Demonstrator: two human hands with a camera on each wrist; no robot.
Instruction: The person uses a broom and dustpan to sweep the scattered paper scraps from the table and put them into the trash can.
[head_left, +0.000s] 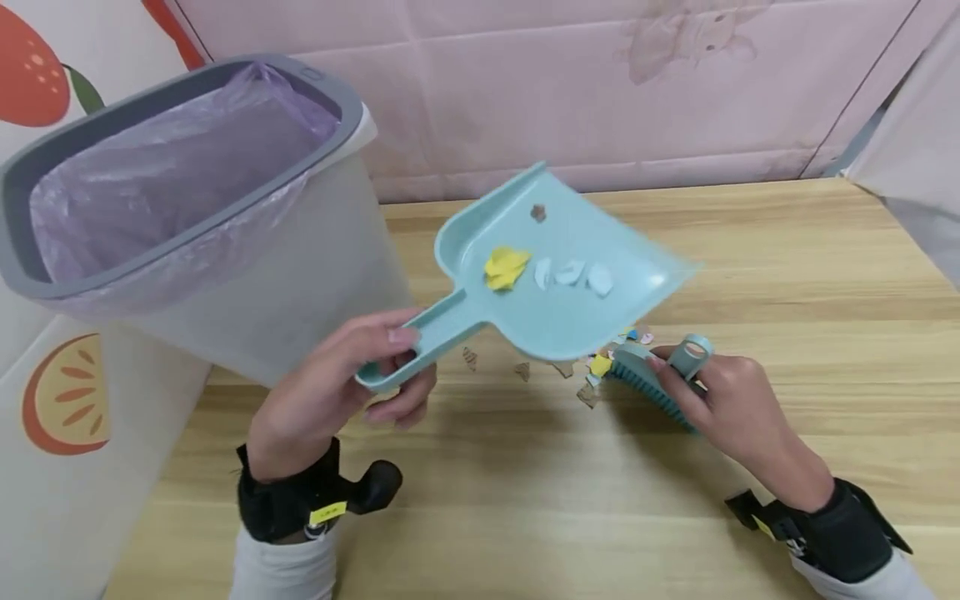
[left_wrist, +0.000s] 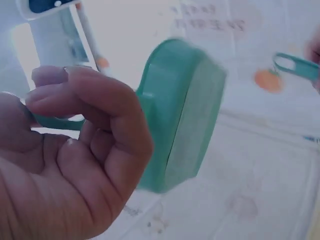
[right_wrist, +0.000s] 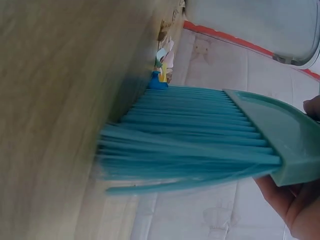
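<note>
A light blue dustpan (head_left: 558, 275) is held above the wooden table (head_left: 787, 275) by the left hand (head_left: 341, 379), whose fingers and thumb are curled round the handle. The pan is lifted clear of the tabletop and tilted, with its wide lip toward the right and its handle toward the lower left. Inside it, a crumpled yellow scrap (head_left: 506, 267), 3 pale paper scraps (head_left: 570, 273) and 1 small brown scrap (head_left: 537, 212) are seen. In the left wrist view the dustpan (left_wrist: 180, 115) is shown blurred, just past the curled fingers (left_wrist: 95, 107).

A teal brush (head_left: 645, 375) is gripped by the right hand (head_left: 731, 408), fingers wrapped over its back, near the ring at the handle's end. Its bristles (right_wrist: 185, 135) are pressed against the table, as the right wrist view shows. Just beside the brush, below the pan's lip, small scraps on the table (head_left: 592, 367) are scattered: brown, yellow, blue and pink pieces.

A grey-rimmed waste bin (head_left: 187, 217), lined with a purple bag (head_left: 172, 167), stands at the left, close to the dustpan's handle end. A pink quilted sheet (head_left: 600, 83) is hung behind the table.
</note>
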